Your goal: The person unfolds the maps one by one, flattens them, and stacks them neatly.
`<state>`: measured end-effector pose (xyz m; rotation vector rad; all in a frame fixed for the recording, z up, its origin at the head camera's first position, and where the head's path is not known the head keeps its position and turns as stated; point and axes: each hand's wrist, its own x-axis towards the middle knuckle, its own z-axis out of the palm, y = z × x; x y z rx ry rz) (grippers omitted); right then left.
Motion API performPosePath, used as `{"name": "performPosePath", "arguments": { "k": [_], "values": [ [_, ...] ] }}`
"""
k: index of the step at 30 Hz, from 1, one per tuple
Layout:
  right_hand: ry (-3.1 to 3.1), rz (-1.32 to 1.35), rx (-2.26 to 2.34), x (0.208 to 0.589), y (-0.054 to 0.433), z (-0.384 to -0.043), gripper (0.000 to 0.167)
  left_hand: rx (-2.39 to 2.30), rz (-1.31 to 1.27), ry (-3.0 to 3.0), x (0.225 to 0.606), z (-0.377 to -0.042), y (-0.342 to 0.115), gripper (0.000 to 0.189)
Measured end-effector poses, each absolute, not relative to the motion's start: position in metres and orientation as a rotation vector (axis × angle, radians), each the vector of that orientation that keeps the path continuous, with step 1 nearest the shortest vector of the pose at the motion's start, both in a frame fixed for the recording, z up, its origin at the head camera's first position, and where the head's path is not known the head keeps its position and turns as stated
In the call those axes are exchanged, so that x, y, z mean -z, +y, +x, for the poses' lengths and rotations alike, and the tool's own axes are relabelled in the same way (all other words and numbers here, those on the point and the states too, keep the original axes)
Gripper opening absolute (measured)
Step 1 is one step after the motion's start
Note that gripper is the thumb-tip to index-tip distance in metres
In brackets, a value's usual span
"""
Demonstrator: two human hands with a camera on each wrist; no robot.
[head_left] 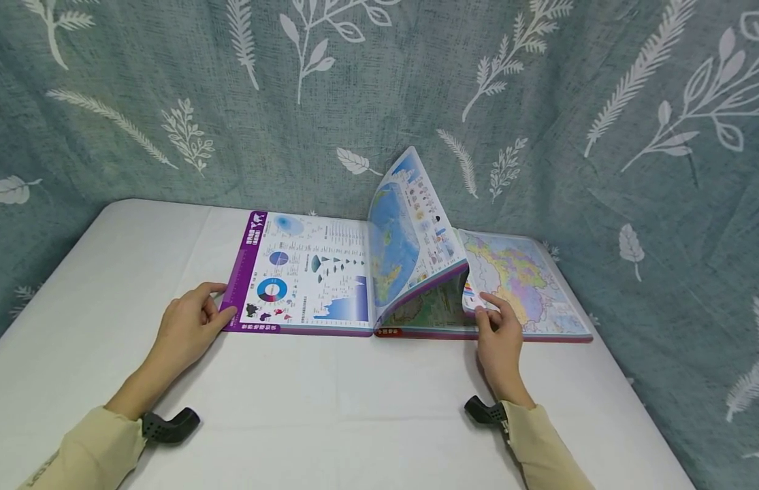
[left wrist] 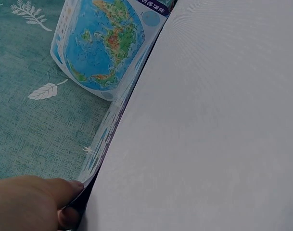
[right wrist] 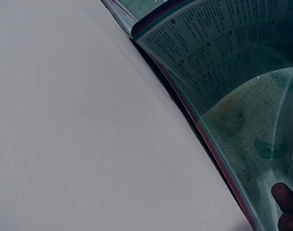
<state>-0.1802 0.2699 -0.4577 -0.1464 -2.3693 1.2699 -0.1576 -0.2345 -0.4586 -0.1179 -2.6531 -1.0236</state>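
A map book lies spread on the white table in the head view, charts on its left side and a colored map on its right. Between them a glossy page with a blue sea map stands up, bowed. My left hand pinches the book's purple left border, thumb on top; in the left wrist view the thumb sits on that edge. Near the right half's front edge, my right hand pinches the corner of a page. The right wrist view shows only some dark fingertips at its lower right.
A white-covered table spreads in front of the book. Behind it hangs a green curtain with white leaf prints, which the raised page stands close to. Black wrist devices sit at both sleeves.
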Motion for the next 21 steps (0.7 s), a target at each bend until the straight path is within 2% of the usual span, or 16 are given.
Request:
{"name": "performPosePath", "arguments": {
  "k": [21],
  "values": [
    [-2.368,-0.307,-1.205,0.456,0.299,-0.181,0.031,1.013,-0.097,-2.673,0.459,-0.158,-0.235,0.048]
  ]
}}
